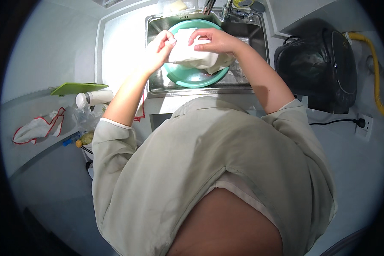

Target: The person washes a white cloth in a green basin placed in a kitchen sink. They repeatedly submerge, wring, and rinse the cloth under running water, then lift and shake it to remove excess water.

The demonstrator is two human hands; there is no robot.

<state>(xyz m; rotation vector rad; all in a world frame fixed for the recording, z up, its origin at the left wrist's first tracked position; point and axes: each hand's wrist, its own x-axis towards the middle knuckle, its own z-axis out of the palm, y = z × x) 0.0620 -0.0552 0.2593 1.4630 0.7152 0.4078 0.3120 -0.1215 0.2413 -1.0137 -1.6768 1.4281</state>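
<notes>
A green plastic basin (196,84) stands in the stainless steel sink (155,81). Over the basin is a wet-looking white cloth (192,57), bunched, its lower right part hanging into the basin. My left hand (161,48) pinches the cloth's left edge between thumb and curled fingers. On the upper right of the cloth lies my right hand (211,40), its fingers curved and apart from the thumb; whether it grips any fabric cannot be told. Strong light washes out much of the cloth. Behind the basin rises a metal faucet (226,11).
Left of the sink are a green cutting board (78,88), a white cylindrical container (96,97) and a red-edged cloth (40,129). At the back stands a clear plastic box (161,8). To the right are a black appliance (316,68), a yellow hose (375,64) and a wall socket (365,126).
</notes>
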